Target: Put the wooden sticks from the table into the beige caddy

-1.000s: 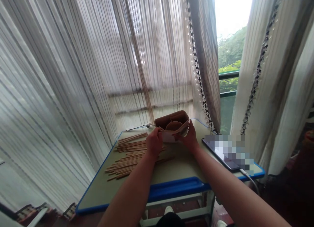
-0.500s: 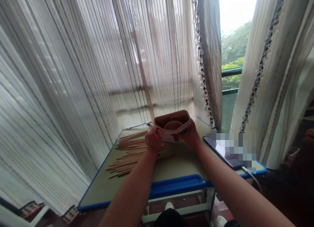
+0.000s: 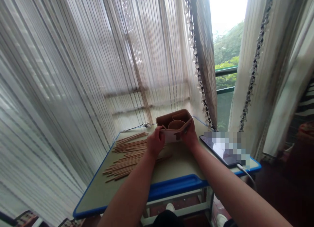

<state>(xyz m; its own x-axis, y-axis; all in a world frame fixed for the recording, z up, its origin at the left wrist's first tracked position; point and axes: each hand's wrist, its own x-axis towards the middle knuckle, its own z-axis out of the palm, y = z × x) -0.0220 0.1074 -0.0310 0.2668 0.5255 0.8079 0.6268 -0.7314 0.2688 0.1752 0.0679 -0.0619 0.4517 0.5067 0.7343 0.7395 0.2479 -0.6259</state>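
My left hand (image 3: 156, 141) is closed on the near left edge of a utensil holder (image 3: 169, 137). The holder has a brown inside split by dividers and a pale outer wall with a brown pattern. My right hand (image 3: 190, 135) grips its right side, fingers curled around the lower front. Both hands keep it tilted towards me over the far part of the desk; I cannot tell whether its base touches the top. Many wooden chopsticks (image 3: 125, 163) lie loosely side by side left of and partly behind my left forearm. At the far left edge lies a shiny metal spoon (image 3: 146, 125).
The small desk (image 3: 169, 171) has a blue rim. On its right lies a dark-screened tablet (image 3: 218, 151), partly blurred, with a white charging cable (image 3: 244, 170) running off the edge. Sheer striped curtains (image 3: 85, 57) hang close behind the desk.
Both hands still hold the utensil holder, which has turned slightly so more of its inside shows. The view has shifted a little; the chopsticks, spoon and tablet lie as before.
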